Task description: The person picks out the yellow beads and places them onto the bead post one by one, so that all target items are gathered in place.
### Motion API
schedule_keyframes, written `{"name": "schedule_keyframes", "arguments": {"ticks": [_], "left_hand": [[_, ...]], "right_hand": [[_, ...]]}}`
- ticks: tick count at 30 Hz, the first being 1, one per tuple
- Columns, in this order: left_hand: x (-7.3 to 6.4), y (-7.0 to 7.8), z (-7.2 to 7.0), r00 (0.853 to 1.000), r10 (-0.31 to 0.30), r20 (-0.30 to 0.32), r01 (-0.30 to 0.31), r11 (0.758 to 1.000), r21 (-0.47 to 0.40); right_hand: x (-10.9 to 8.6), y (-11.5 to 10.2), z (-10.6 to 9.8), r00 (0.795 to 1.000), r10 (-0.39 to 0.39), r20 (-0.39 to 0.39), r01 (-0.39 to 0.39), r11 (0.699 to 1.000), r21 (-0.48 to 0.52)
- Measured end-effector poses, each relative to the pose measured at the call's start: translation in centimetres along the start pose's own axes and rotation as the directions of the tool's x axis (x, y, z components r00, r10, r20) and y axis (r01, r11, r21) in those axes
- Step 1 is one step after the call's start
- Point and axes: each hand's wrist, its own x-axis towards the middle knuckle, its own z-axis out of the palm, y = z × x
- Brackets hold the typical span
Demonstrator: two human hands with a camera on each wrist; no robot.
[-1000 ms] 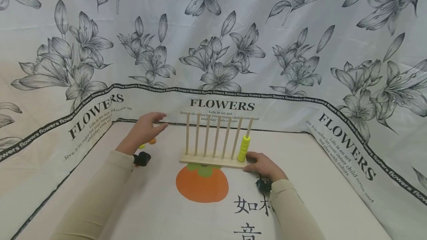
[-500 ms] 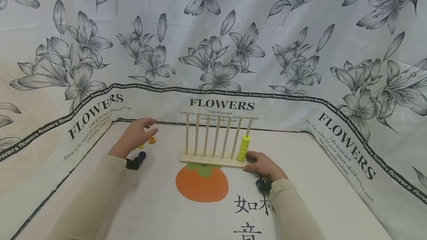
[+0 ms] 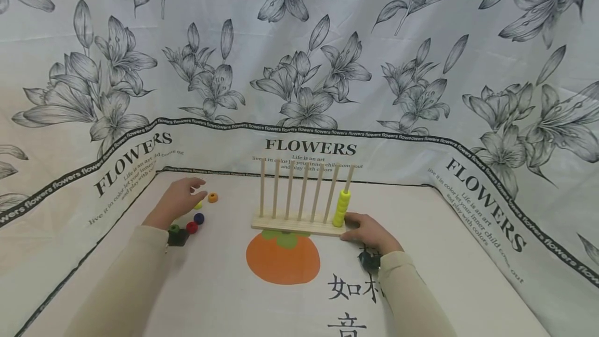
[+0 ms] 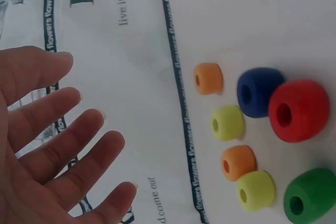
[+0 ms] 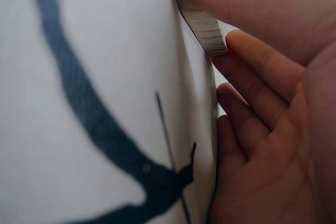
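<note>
My left hand hovers over the left of the table, empty, its fingers apart in the left wrist view. Close to it lie loose beads: a blue bead, a red bead, a green bead, an orange bead and a yellow bead, among others. A wooden peg rack stands mid-table, with yellow beads stacked on its rightmost peg. My right hand grips the right end of the base, thumb in front and fingers behind.
The white tablecloth bears a printed orange persimmon and black characters. A flower-printed curtain rises behind and at both sides. Dark wrist cameras sit under both wrists.
My left hand has drawn back to the left and toward me, away from the rack, uncovering the blue, red and green beads. The right hand and rack have stayed put.
</note>
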Motion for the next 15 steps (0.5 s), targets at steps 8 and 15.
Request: {"name": "schedule_keyframes", "arguments": {"ticks": [8,15], "left_hand": [[-0.1,-1.6,0.2,0.998,-0.058,0.023,0.057,0.998,0.006],[-0.1,-3.1,0.3,0.992,-0.121,0.046,0.121,0.993,-0.002]], "right_hand": [[0.1,0.0,0.0,1.0,-0.005,-0.009,0.005,1.0,-0.006],[0.0,-0.1,0.0,1.0,0.011,-0.005,-0.011,1.0,0.004]]}}
